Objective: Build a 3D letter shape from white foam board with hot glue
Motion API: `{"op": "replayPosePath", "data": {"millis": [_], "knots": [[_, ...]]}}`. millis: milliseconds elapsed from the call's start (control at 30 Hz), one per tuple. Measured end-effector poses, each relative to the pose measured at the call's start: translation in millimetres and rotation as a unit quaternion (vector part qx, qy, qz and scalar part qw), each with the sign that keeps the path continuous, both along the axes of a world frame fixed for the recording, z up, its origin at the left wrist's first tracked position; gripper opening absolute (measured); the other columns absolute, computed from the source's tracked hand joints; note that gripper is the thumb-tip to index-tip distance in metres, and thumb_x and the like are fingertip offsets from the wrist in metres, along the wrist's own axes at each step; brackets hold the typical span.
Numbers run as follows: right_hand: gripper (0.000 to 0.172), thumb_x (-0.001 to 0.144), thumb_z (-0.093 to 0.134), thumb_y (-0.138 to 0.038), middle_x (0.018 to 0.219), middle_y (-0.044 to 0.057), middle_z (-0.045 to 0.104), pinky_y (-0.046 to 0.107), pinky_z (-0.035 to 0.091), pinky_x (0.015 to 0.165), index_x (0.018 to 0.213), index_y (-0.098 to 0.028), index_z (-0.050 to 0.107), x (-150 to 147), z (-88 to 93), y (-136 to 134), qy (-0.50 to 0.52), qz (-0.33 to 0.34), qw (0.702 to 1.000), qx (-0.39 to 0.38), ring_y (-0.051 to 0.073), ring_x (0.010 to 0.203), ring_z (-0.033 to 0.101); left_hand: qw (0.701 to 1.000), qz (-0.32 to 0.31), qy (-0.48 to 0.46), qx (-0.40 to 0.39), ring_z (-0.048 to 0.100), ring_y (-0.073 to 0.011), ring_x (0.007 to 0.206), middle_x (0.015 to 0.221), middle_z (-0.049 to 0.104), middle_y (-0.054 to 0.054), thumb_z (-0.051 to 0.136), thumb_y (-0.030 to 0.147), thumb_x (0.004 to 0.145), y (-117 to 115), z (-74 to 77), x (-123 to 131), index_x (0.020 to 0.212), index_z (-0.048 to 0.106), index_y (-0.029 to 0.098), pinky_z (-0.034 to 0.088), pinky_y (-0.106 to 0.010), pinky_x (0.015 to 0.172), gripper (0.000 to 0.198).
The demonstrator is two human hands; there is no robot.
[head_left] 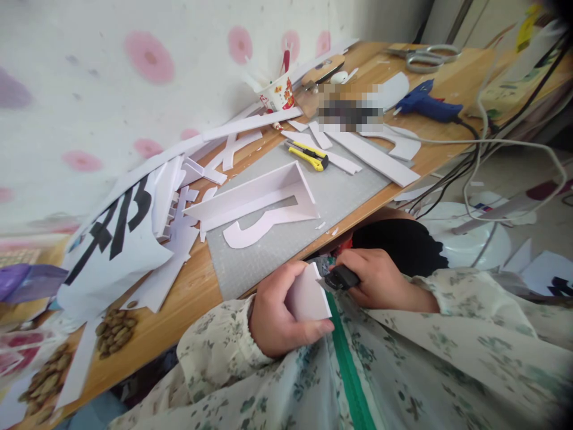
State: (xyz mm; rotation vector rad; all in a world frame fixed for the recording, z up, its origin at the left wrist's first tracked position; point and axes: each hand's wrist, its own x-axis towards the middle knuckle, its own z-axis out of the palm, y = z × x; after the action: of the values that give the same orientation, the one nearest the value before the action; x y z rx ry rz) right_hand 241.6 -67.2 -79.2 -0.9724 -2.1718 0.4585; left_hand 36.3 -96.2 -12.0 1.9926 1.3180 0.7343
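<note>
Wooden desk (pixel 192 292) — left hand (pixel 277 316) grips one foam piece (pixel 308 295), right hand (pixel 380 278) one cutter (pixel 342 278).

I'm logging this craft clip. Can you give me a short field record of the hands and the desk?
left hand: grips a small white foam board piece
right hand: holds a black cutter at the piece's top corner
grey cutting mat: bears a white foam board letter shape
other tools: yellow utility knife, blue glue gun
</note>
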Motion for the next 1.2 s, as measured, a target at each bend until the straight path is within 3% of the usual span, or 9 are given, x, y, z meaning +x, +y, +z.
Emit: {"op": "replayPosePath", "data": {"millis": [467, 1200], "knots": [[0.007, 0.076, 0.047, -0.014, 0.063, 0.000, 0.057, 0.022, 0.034, 0.052, 0.075, -0.019, 0.052, -1.8, -1.7, 0.2, 0.008, 0.000, 1.000, -0.013, 0.013, 0.055, 0.051, 1.000, -0.002, -0.007, -0.009, 0.063, -0.0210, 0.074, 0.087, 0.067, -0.006, 0.069, 0.062, 0.062, -0.6, 0.4, 0.4, 0.102, 0.058, 0.017, 0.050, -0.031, 0.068, 0.062], [0.006, 0.073, 0.047, -0.015, 0.061, 0.001, 0.055, 0.024, 0.032, 0.051, 0.070, -0.019, 0.050, -3.3, -6.7, 3.3, -0.023, -0.043, 0.999, -0.017, 0.014, 0.054, 0.050, 0.998, -0.035, 0.023, 0.055, 0.065, -0.0195, 0.072, 0.085, 0.068, -0.006, 0.064, 0.067, 0.068, -3.5, 2.9, 3.9, 0.102, 0.059, 0.015, 0.051, -0.029, 0.066, 0.062]]}}
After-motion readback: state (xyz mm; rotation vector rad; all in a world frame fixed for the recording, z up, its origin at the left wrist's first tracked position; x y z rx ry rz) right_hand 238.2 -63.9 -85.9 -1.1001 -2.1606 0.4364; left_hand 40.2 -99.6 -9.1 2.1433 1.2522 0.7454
